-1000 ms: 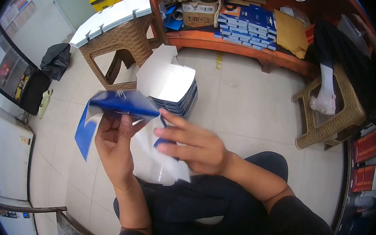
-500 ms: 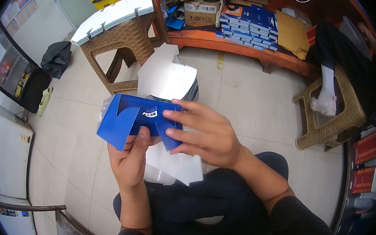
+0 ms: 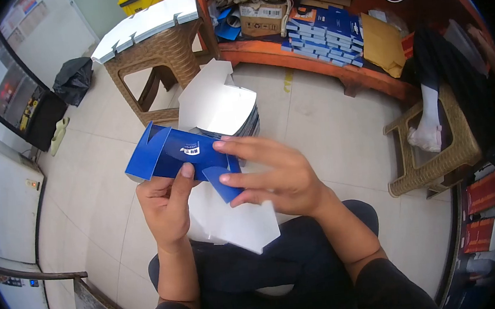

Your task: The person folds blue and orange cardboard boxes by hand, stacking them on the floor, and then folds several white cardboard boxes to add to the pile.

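A partly folded blue cardboard box (image 3: 171, 152) with small white print is held tilted above my lap. My left hand (image 3: 166, 205) grips its lower edge, thumb on the blue face and fingers behind. At the right end, my right hand (image 3: 284, 172) pinches the box beside a small blue flap (image 3: 220, 182), with fingertips on the printed side. A large white panel (image 3: 242, 222) hangs below, seemingly the inner side of the same sheet. Just beyond the box stands a stack of flat card sheets (image 3: 219, 104), white side up.
A brown woven stool (image 3: 159, 53) at the back carries white card sheets (image 3: 148, 23). Blue boxes (image 3: 325, 36) are piled on an orange-red shelf (image 3: 310, 63). Another person's foot (image 3: 427, 137) rests on a stool (image 3: 414, 181) at right. A black bag (image 3: 73, 80) lies at left.
The left-end flap has folded inward, narrowing the open end. The small right flap has swung a little, and the white panel has shifted right and down. Both hands keep their hold.
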`<state>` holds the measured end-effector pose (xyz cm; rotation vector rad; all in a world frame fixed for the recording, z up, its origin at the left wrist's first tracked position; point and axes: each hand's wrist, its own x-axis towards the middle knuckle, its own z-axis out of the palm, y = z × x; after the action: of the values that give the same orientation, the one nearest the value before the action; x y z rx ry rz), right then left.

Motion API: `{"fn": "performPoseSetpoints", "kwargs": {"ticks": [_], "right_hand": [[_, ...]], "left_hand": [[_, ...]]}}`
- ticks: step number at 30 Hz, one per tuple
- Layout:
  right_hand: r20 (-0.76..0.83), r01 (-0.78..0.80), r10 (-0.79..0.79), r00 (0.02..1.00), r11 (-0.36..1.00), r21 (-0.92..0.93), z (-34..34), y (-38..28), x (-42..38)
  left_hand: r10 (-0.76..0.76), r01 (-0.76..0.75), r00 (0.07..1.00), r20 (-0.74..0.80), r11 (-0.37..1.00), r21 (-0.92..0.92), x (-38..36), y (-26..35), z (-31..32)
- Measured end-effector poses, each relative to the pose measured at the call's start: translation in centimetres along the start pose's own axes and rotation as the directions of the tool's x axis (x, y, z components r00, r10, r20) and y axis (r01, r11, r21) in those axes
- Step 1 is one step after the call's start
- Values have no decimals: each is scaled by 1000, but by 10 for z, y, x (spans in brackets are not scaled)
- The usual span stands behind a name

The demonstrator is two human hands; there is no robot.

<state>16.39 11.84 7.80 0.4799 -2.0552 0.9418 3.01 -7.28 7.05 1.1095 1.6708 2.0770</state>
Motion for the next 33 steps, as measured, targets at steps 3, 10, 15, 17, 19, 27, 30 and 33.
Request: {"fn": "performPoseSetpoints", "kwargs": {"ticks": [3, 10, 15, 17, 19, 27, 30, 33], "right_hand": [[18, -7, 7, 1000, 1000, -5, -1, -1, 0], [-91, -20, 7, 996, 989, -144, 7, -3, -1], [-69, -49, 34, 997, 974, -220, 14, -1, -5], [-95, -60, 39, 995, 972, -225, 17, -2, -6], [-131, -63, 32, 991, 970, -236, 21, 1, -9], [-229, -200, 152, 961, 958, -204, 21, -4, -2], [-146, -167, 146, 979, 974, -152, 12, -3, 0], [-115, -214, 206, 972, 975, -64, 3, -2, -4]], "left_hand": [[54, -55, 998, 31, 997, 60, -2, 0, 1], [-109, 102, 993, -34, 978, -180, 0, 22, 29], [-164, 164, 986, 18, 961, -225, -5, 15, 22], [-177, 183, 983, 46, 966, -180, -5, 15, 19], [-194, 199, 980, 44, 966, -167, -5, 17, 22], [-134, 145, 985, 113, 984, -103, -7, 21, 39], [-112, 113, 993, 31, 993, -34, -3, 17, 36], [-145, 145, 989, -32, 989, 3, -1, 21, 36]]}}
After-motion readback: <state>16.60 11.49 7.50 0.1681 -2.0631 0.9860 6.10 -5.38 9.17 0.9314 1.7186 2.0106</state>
